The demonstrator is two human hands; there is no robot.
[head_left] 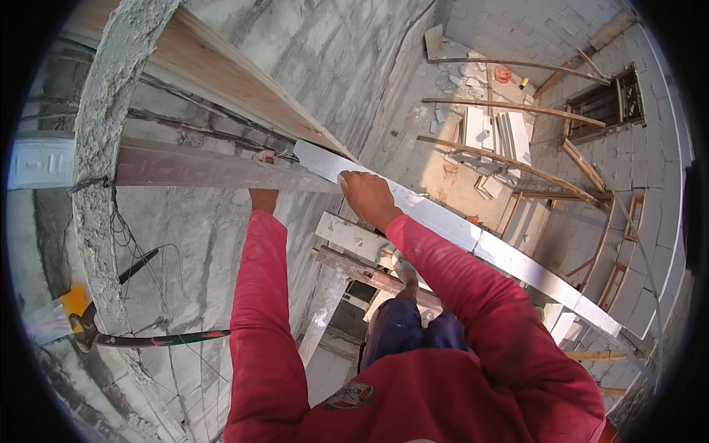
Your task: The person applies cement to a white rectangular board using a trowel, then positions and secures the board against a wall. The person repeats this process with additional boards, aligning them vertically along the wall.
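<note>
A long grey metal beam [214, 166] comes in from the left and ends beside a row of white blocks [436, 214] that runs away to the lower right. My left hand [264, 177] reaches under the beam; its fingertips curl up over the far side, closed on it. My right hand [367, 198] lies on the near end of the white row, by the beam's end. Its fingers bend over the block's edge, partly hidden. Above my left hand, a wide wooden board [244, 74] slants down to the white row.
At left stands a rough concrete post [103, 162], with wire tied round it. A dark curved-handled tool [162, 340] is below. Under me are timber supports [377, 273]. A room floor [428, 181] lies far below at right, with wooden poles [517, 111] and stacked white blocks [498, 136].
</note>
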